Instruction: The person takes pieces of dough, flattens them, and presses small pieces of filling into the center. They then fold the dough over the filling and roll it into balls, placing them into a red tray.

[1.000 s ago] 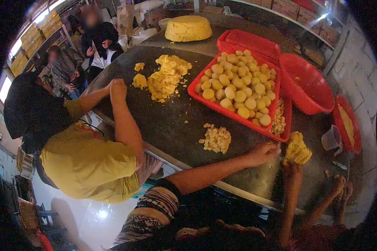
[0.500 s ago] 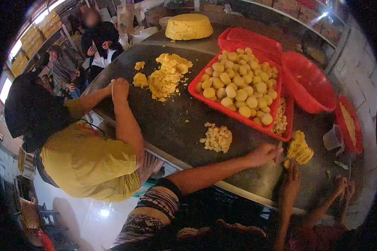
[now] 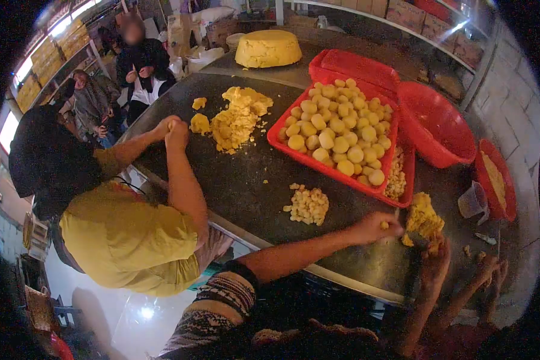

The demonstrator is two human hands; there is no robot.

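My left hand reaches over the dark table with a small yellow dough piece at its fingers. To its right, my right hand touches the lower edge of a rough yellow dough lump, fingers bent around some of it. A pile of small pale pieces lies left of my left hand. Behind my hands, a red tray holds several round yellow balls, stacked over another red tray with small pale pieces.
A co-worker in yellow works at the left near crumbled dough. Another person's hands are at the right. Also present are a large dough block, red basin, clear cup and red bowl.
The view has shifted slightly. My left hand has turned, showing the small dough piece. My right hand has moved right along the lump's lower edge. The co-worker's hands have shifted slightly.
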